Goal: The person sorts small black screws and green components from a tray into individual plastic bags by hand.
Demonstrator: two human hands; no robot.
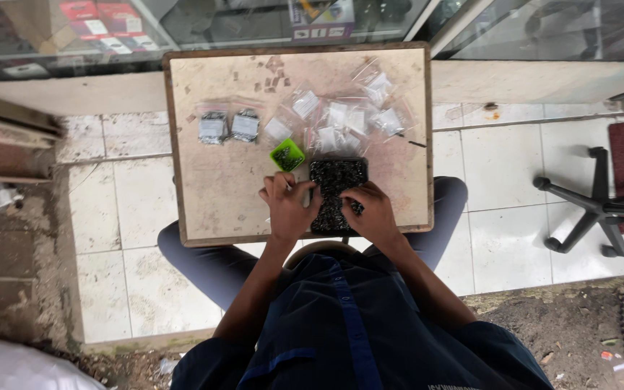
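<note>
- Head view: both hands rest on a small square worktop (218, 202), side by side at its near edge.
- The left hand (288, 206) lies palm down with fingers curled in; its grip looks narrow, fingertips touching the left edge of a dark rectangular tray (337, 177) filled with small dark pieces. Whether it pinches anything I cannot tell.
- The right hand (371, 211) covers the tray's near right corner, fingers bent onto the pieces; its grip is narrow too, and any hold is hidden.
- The tray sits between and just beyond the two hands, its long axis running away from the person, its far end pointing at the clear packets.
- A small green dish (287, 154) stands just beyond the left hand, beside the tray's far left corner.
- Clear plastic packets (341, 119) lie scattered beyond the tray; two silvery packets (229, 126) lie farther left of them.
</note>
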